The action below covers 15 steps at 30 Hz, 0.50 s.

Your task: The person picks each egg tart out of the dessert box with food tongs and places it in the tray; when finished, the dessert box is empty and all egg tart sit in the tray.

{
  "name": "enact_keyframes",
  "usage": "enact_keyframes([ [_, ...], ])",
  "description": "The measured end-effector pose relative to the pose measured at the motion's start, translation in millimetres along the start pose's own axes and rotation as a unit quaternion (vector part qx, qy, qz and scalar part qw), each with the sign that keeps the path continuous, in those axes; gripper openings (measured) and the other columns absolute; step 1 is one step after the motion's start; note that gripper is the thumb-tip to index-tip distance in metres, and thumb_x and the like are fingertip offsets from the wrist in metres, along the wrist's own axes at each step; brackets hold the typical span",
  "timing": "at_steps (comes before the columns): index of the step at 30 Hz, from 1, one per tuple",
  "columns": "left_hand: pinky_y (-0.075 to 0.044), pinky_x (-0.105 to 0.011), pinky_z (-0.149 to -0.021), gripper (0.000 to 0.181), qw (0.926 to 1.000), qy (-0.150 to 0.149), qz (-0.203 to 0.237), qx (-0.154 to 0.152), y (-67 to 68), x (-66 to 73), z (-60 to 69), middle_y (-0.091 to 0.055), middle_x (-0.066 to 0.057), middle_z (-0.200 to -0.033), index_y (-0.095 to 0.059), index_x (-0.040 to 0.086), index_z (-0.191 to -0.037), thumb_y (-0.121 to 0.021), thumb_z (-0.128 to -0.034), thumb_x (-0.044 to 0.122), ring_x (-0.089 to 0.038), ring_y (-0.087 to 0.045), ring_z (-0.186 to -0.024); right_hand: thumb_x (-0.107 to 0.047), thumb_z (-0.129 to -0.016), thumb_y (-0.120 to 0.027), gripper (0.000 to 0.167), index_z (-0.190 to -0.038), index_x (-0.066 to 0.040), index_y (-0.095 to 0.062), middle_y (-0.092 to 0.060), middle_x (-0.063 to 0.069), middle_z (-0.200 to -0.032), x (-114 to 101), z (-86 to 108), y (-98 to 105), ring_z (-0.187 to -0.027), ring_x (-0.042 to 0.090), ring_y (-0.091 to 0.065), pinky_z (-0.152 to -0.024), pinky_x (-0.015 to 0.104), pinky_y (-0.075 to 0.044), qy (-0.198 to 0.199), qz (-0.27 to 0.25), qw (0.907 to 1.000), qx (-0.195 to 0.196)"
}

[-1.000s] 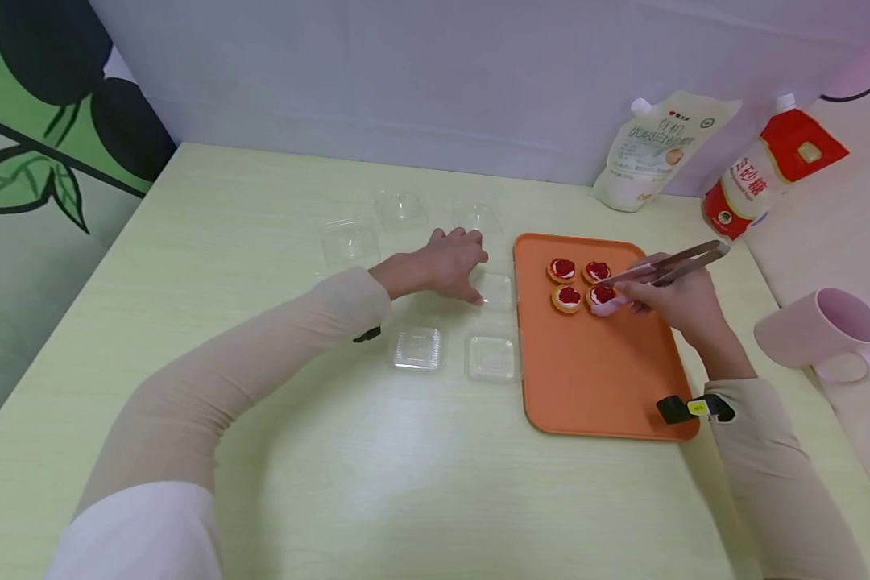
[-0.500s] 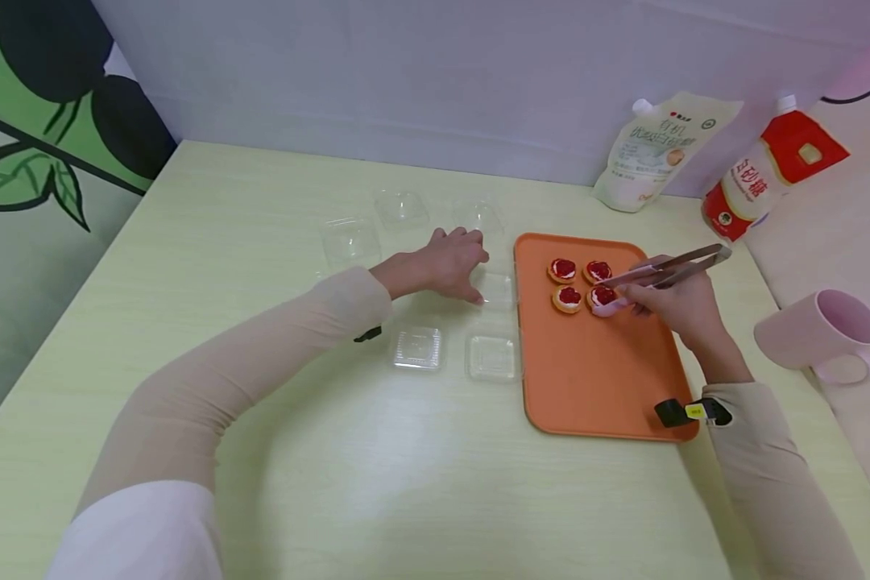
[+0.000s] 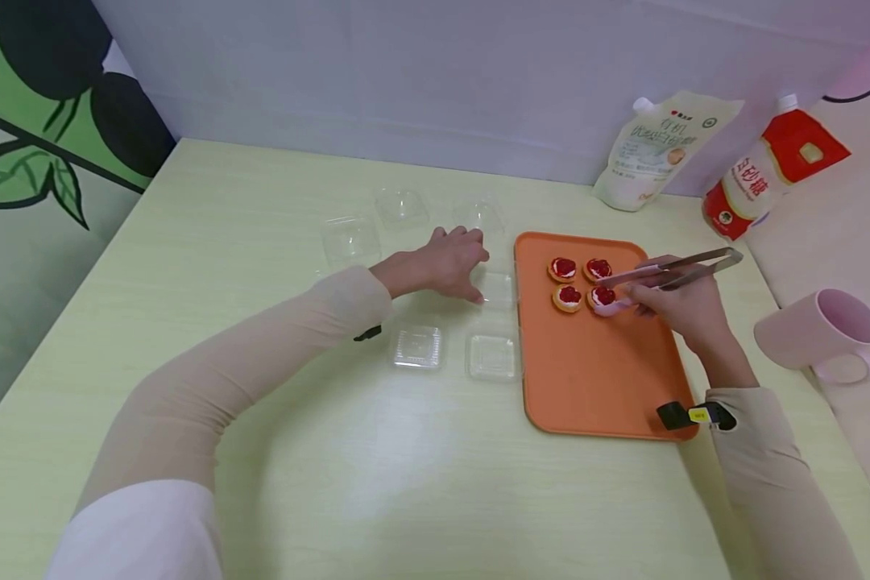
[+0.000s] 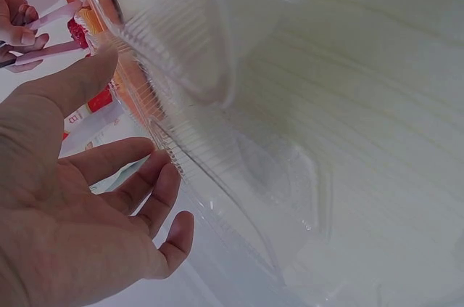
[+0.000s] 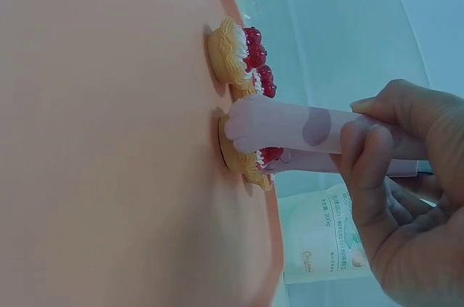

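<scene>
My right hand [image 3: 685,302] holds metal tongs [image 3: 696,262] with pink paw-shaped tips. In the right wrist view the tips [image 5: 250,125] straddle a small tart [image 5: 230,149] with white cream and red fruit. This tart is the front right one of several on the orange tray [image 3: 594,379]. My left hand [image 3: 445,264] reaches over a clear plastic box [image 3: 497,290] left of the tray. Its thumb and fingers are spread and loosely bent at the box's edge in the left wrist view; whether they touch it I cannot tell.
More clear boxes stand nearby, two in front [image 3: 417,348] [image 3: 491,358] and several lids or boxes behind [image 3: 402,209]. A white spouted pouch [image 3: 648,153] and a red sugar bag [image 3: 761,173] stand at the back right. A pink mug [image 3: 797,330] is on the right.
The tongs' rear end and my right hand have shifted slightly to the right, while the tips stay at the same tart. My left hand has not visibly moved.
</scene>
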<state>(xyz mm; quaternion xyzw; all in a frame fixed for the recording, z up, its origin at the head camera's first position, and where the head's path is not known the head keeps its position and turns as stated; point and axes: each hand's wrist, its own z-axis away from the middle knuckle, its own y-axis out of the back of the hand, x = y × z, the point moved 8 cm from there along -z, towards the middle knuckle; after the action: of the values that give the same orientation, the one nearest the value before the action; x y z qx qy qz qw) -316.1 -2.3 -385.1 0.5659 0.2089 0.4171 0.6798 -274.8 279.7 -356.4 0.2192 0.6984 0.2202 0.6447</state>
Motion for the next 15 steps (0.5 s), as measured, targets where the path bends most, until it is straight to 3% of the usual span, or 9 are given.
enact_keyframes([
  [9, -0.032, -0.048, -0.100, 0.068, 1.0000, 0.004, 0.002, 0.000, 1.1, 0.6, 1.5, -0.047, -0.009, -0.136, -0.057, 0.010, -0.139, -0.076, -0.0849, 0.046, -0.030, -0.042, -0.125, -0.008, -0.089, -0.073, 0.034, -0.118, 0.005, -0.059, -0.066, -0.029, -0.076, 2.1, -1.0, 3.9, -0.055, 0.002, -0.064, -0.056, 0.020, -0.055, -0.006, -0.016, 0.9998, 0.014],
  [15, -0.032, -0.048, -0.100, 0.068, 1.0000, 0.005, 0.003, -0.006, 1.1, 2.1, 1.9, -0.047, -0.008, -0.137, -0.056, 0.010, -0.139, -0.076, -0.0855, 0.046, -0.029, -0.042, -0.126, -0.004, -0.088, -0.074, 0.026, -0.110, -0.011, -0.062, -0.069, -0.022, -0.074, 0.7, -0.3, 8.4, -0.054, 0.003, -0.066, -0.055, 0.021, -0.055, -0.013, -0.071, 0.9971, 0.025],
])
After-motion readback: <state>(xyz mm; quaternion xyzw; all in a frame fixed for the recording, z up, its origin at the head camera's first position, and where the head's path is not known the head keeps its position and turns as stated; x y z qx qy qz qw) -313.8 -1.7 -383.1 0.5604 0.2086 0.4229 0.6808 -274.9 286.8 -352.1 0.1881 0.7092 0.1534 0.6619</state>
